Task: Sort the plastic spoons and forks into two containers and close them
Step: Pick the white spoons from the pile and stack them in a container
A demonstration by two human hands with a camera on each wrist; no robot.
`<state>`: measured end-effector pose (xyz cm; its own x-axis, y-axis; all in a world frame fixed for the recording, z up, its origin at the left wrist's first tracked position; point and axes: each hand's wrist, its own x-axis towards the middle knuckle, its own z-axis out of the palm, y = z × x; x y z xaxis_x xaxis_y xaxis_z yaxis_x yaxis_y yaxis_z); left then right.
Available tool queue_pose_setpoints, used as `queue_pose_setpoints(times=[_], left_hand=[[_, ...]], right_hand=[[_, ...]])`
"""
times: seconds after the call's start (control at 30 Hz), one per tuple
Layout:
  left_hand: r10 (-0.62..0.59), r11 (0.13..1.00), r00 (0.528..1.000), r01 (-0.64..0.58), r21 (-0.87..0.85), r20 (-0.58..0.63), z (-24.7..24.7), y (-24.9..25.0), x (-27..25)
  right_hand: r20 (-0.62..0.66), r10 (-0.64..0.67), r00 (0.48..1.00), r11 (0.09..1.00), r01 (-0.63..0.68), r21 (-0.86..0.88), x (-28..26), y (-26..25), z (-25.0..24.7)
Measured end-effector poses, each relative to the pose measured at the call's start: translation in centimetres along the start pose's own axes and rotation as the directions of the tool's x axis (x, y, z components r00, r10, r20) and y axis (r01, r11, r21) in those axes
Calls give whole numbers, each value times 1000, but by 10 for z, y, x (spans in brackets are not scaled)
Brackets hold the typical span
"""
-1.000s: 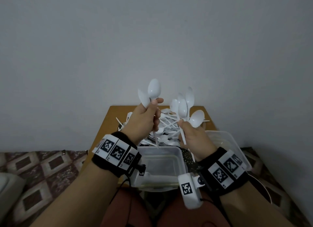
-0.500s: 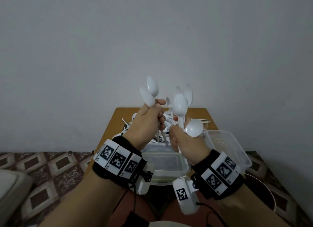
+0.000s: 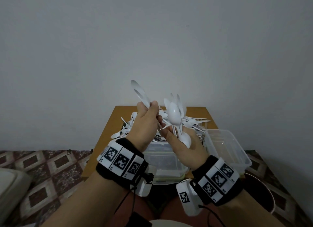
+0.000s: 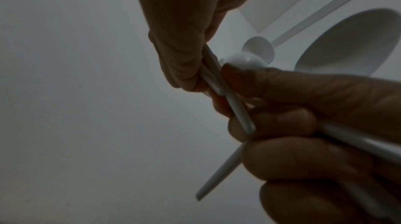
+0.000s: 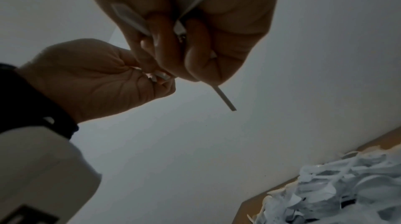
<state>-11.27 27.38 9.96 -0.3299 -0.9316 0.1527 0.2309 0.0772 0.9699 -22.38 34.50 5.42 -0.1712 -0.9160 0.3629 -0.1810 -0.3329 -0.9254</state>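
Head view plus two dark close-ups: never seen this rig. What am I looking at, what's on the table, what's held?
No robot here: a person wears a head camera and one camera on each wrist, on black bands with printed markers. The wide picture looks down from the head; the two dim ones look up along each hand.

The left hand holds a few white plastic spoons by the handles. The right hand has its grip on a larger bunch of spoons. The hands meet above a small wooden table.

On it lie a pile of white cutlery and two clear open containers: near container, right container.
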Motion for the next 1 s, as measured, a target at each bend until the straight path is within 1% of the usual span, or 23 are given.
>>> queue_pose_setpoints(times=[0.07, 0.17, 0.23, 0.33, 0.5, 0.67, 0.77, 0.83, 0.9, 1.0], left_hand=[[23, 996, 1000, -23, 89, 2, 0, -1, -1], [56, 980, 998, -55, 190, -2, 0, -2, -4], [69, 977, 998, -67, 203, -5, 1, -2, -5], [83, 981, 996, -77, 179, -25, 0, -5, -4], [93, 981, 996, -91, 169, -6, 0, -13, -2], [101, 975, 994, -106, 193, 38, 0, -23, -3], [127, 974, 992, -129, 186, 21, 0, -25, -4], [114, 986, 993, -116, 119, 24, 1, -26, -5], [112, 993, 993, -114, 40, 39, 2, -24, -6], [129, 991, 991, -131, 35, 39, 0, -23, -2]], right_hand=[[-39, -45, 998, 999, 44, -26, 0, 0, 1], [-69, -76, 995, 995, 71, -64, -1, 1, 3], [-84, -75, 994, 996, 70, -59, 1, 1, 4], [-101, -56, 993, 997, 50, -60, 2, 1, 4], [-21, -13, 1000, 998, 12, -65, 2, 1, 7], [-3, 4, 1000, 998, -4, -60, 1, 2, 7], [32, 25, 999, 998, -23, -59, 1, 2, 7], [33, 42, 999, 999, -42, -16, 1, 3, 7], [9, 61, 998, 996, -62, 69, 2, 4, 8], [-55, 117, 992, 972, -103, 209, 3, 7, 8]])
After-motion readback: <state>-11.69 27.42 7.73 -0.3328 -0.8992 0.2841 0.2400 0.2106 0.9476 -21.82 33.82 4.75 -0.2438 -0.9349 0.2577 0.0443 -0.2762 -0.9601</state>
